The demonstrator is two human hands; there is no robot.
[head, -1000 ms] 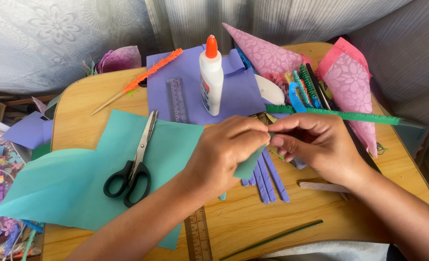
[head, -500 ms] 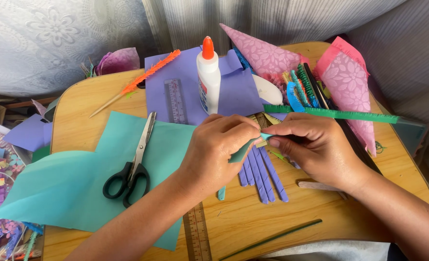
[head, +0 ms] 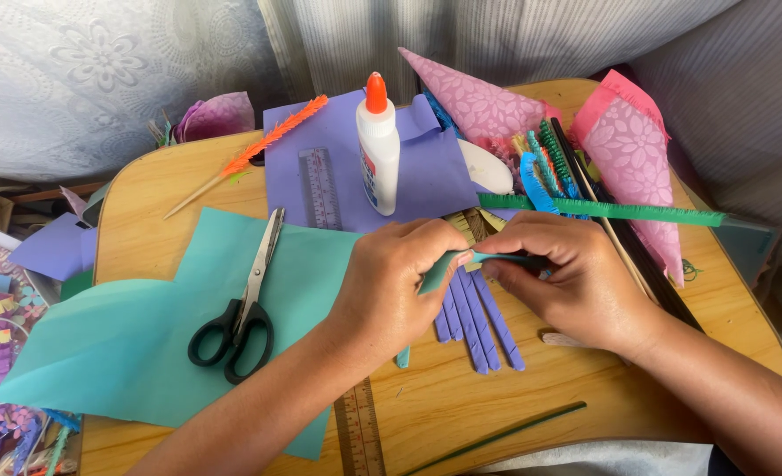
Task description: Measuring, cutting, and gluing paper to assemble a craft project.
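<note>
My left hand [head: 389,284] and my right hand [head: 569,277] meet over the middle of the wooden table [head: 153,189], both pinching a narrow teal paper strip [head: 439,269]. The strip runs between the fingertips and its lower end sticks out below my left hand. Several purple paper strips [head: 477,319] lie fanned on the table just under the hands. A large teal paper sheet [head: 135,335] lies to the left, with black-handled scissors [head: 243,308] resting on it.
A white glue bottle with an orange cap [head: 378,145] stands on a purple sheet [head: 426,167] beside a clear ruler [head: 319,187]. Pink patterned cones [head: 488,101], fringed sticks in green [head: 602,209] and orange [head: 259,150], and a wooden ruler [head: 358,432] lie around. Paper scraps crowd the left edge.
Both hands have shifted slightly while working the teal strip; the strip now lies flatter between the fingertips, and more of the purple strips show below.
</note>
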